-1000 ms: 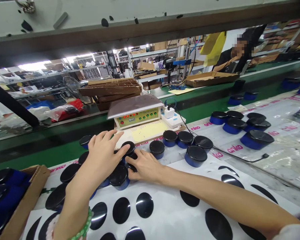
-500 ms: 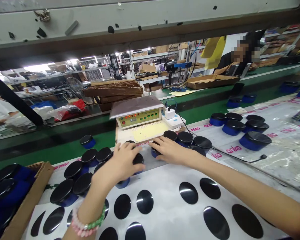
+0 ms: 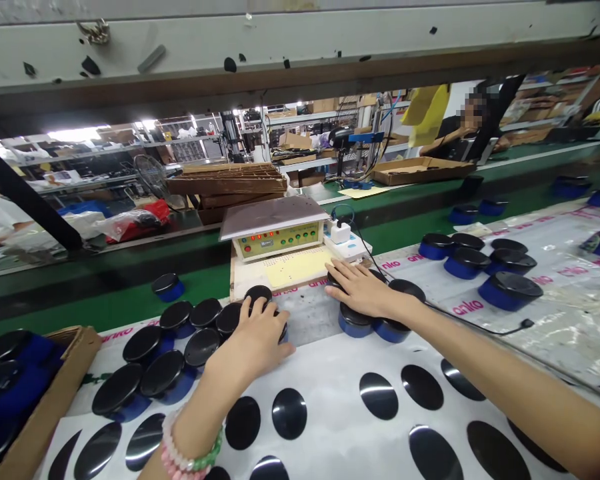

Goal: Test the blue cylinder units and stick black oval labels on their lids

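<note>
My left hand (image 3: 253, 337) has its fingers spread over the right end of a cluster of round pieces with glossy black tops and blue sides. A black-topped blue piece (image 3: 258, 293) shows just beyond its fingertips, and another is partly covered by the fingers. My right hand (image 3: 357, 288) lies with fingers stretched out over a second cluster, hiding some of it. Below the palm stands a black-topped blue piece (image 3: 356, 323), with others beside it. Under both arms a white sheet (image 3: 340, 427) carries several flat black discs (image 3: 289, 413).
A control box (image 3: 275, 233) with red lights stands ahead, beside a white power strip (image 3: 347, 243) with a trailing black cord. At left is a cardboard box (image 3: 55, 400) of blue pieces. More blue pieces (image 3: 510, 291) stand right. A person (image 3: 460, 130) sits beyond the green belt (image 3: 395, 227).
My right hand has moved right, and the piece near its fingers has shifted to the right-hand cluster. My left hand has moved slightly right and down. The view has shifted a little.
</note>
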### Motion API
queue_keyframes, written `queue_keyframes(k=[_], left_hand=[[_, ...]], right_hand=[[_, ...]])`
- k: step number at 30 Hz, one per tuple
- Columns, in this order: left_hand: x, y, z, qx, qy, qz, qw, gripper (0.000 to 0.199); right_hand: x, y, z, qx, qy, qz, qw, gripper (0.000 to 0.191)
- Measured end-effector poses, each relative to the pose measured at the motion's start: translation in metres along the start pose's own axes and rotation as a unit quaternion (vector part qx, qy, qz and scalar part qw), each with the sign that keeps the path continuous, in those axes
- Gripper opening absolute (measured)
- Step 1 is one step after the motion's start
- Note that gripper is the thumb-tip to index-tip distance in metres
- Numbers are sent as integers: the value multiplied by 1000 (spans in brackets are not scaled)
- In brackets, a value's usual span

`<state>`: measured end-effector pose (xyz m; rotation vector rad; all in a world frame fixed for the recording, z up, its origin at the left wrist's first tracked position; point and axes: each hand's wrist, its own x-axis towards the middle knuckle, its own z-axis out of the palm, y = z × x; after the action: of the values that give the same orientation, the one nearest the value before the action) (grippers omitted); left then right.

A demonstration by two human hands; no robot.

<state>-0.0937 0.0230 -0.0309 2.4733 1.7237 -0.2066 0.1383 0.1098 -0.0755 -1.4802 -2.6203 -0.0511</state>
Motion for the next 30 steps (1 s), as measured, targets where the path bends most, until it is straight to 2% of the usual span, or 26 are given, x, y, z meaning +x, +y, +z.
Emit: queue_keyframes(k=[4, 12, 15, 18, 21, 25, 27, 30], left_hand=[[-4, -4, -6, -9, -6, -10, 1000, 50], [-8, -5, -14, -20, -16, -14, 1000, 51], [-8, -4, -13, -19, -16, -13, 1000, 50], [-9, -3, -11, -17, -16, -14, 1000, 50], [-10, -5, -11, -16, -14, -13, 1000, 50], [-9, -6, -11, -17, -6, 0, 1000, 49], [-7, -1, -11, -16, 5, 16, 1000, 47], [-3, 17, -6, -27, 35, 68, 997, 42]], right_hand=[[4, 5, 11, 20, -29, 12, 999, 65], [10, 4, -9, 60, -36, -29, 997, 51], [12, -4, -9, 76, -30, -51, 995, 52], [13, -8, -7, 72, -20, -31, 997, 52], [8, 6, -11, 70, -25, 0, 997, 54], [-13, 43, -25, 77, -52, 23, 995, 56], [-23, 56, -31, 85, -79, 19, 993, 58], [-28, 63, -35, 101, -101, 8, 990, 59]])
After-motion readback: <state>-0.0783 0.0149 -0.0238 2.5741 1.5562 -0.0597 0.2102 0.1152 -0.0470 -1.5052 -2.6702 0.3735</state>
